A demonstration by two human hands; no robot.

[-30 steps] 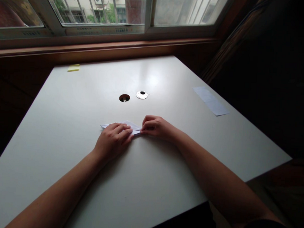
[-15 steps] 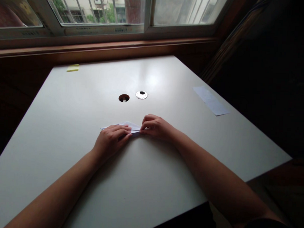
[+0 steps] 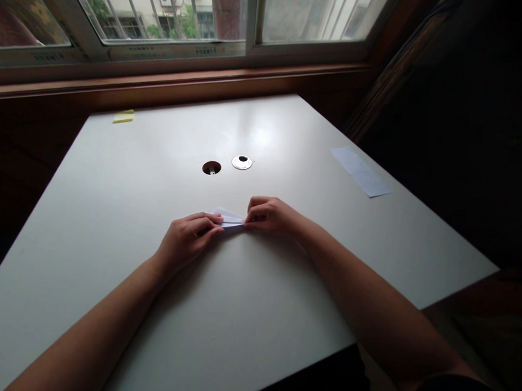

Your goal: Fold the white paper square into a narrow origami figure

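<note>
A small folded sheet of white paper (image 3: 232, 222) lies between my two hands near the middle of the table. My left hand (image 3: 189, 233) is closed on its left part, thumb at the near edge and fingers over the top, hiding much of that side. At the paper's narrow right tip, my right hand (image 3: 271, 214) pinches with thumb and fingertips. Layers and a lengthwise crease show in the stretch between the hands, and a pale flap rises behind the left fingertips.
On the white table (image 3: 160, 140), beyond my hands, are a round cable hole (image 3: 211, 168) and a metal ring cover (image 3: 242, 162). A flat paper strip (image 3: 360, 171) lies near the right edge, and a yellow sticky note (image 3: 124, 116) at the far left corner. A window stands behind.
My right hand has shifted slightly right along the paper to its tip. My left hand has moved a little left, and its fingers are more bent around the paper.
</note>
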